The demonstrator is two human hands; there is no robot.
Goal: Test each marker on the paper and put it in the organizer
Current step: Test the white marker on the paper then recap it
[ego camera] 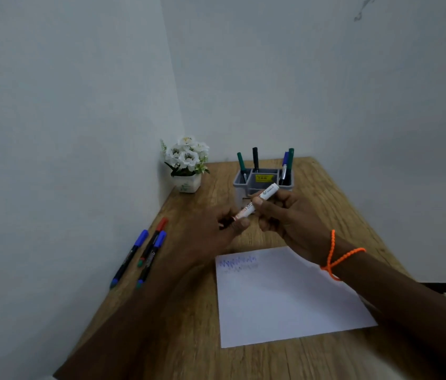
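Note:
A white marker (257,201) is held in the air between both hands, above the table and in front of the grey organizer (263,182). My right hand (290,223) grips its barrel. My left hand (216,231) pinches its lower end, where the cap is hidden by my fingers. The organizer holds several markers, green, black and blue, standing upright. The white paper (284,294) lies below my right wrist and has blue scribbles near its top left corner. Three markers (145,253) lie on the table at the left: two blue-capped and one red-capped.
A small white pot of white flowers (187,163) stands in the back left corner by the wall. The wooden table (326,204) ends against walls at the back and left. Its right edge drops off to the floor.

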